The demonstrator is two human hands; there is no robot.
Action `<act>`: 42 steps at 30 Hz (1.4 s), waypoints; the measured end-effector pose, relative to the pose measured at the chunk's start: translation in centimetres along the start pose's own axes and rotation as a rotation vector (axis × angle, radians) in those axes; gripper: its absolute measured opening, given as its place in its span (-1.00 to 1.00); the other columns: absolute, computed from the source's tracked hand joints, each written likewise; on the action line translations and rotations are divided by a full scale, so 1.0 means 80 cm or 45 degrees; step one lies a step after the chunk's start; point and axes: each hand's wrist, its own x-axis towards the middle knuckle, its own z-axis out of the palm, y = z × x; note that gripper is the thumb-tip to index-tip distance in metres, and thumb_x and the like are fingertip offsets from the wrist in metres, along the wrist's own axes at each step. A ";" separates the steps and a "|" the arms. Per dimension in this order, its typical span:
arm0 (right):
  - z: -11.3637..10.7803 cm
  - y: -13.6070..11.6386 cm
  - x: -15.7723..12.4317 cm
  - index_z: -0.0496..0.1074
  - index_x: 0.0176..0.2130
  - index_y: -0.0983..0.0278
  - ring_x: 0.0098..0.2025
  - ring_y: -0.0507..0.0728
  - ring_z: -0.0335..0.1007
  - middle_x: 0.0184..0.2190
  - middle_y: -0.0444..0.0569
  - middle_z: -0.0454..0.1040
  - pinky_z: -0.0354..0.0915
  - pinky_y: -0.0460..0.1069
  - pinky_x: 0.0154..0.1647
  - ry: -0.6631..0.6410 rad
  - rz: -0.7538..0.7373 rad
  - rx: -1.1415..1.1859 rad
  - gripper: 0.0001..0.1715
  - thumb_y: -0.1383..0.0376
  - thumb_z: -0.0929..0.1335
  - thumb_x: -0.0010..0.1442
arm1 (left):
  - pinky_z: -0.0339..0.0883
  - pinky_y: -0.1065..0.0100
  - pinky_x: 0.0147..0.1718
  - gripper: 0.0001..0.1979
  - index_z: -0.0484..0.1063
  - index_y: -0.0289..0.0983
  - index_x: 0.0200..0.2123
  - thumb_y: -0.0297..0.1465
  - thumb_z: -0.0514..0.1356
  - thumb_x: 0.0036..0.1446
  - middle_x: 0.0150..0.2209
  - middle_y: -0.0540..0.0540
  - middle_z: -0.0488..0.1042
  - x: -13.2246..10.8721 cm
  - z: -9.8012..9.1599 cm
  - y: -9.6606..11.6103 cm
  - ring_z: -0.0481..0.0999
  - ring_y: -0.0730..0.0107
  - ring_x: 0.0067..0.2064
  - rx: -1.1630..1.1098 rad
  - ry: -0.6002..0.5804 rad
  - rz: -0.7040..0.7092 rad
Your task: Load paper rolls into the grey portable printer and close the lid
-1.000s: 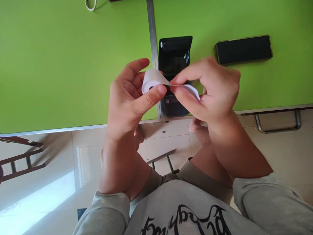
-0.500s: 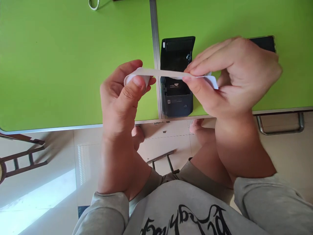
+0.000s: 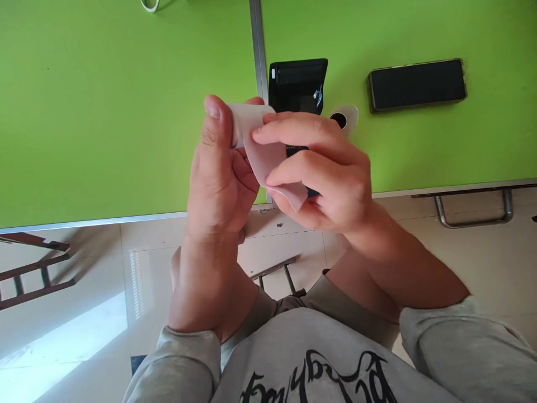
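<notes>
Between thumb and fingers, my left hand point(image 3: 216, 179) grips a small roll of white label paper point(image 3: 253, 113) above the table edge. My right hand point(image 3: 335, 173) is closed on the loose strip that hangs from the roll, its fingers lying over the strip and its thumb mostly hidden. The strip curves downward and its free end sticks out below those fingers. Behind both hands a black label printer point(image 3: 297, 92) lies on the table with its lid open. My right hand hides most of its lower body.
A dark phone point(image 3: 417, 85) lies on the green table point(image 3: 126, 112) at the right. Near it sits a white roll with a dark core point(image 3: 353, 116). A metal strip point(image 3: 258, 45) divides the tabletop. Metal stool parts point(image 3: 474, 215) show below the table edge.
The strip was stretched level between my hands and now bends down beside the roll. My right hand has moved left, close to my left hand, uncovering the phone and the second roll.
</notes>
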 end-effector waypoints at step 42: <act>0.005 -0.046 0.044 0.41 0.11 0.06 0.28 0.33 0.44 0.05 0.01 0.49 0.53 0.28 0.20 -0.310 0.417 0.068 -0.54 0.00 0.44 0.28 | 0.51 0.17 0.18 -0.44 0.57 -0.16 -0.09 0.13 0.42 0.05 -0.07 -0.12 0.65 -0.004 -0.038 -0.004 0.63 0.03 0.18 0.052 0.072 0.120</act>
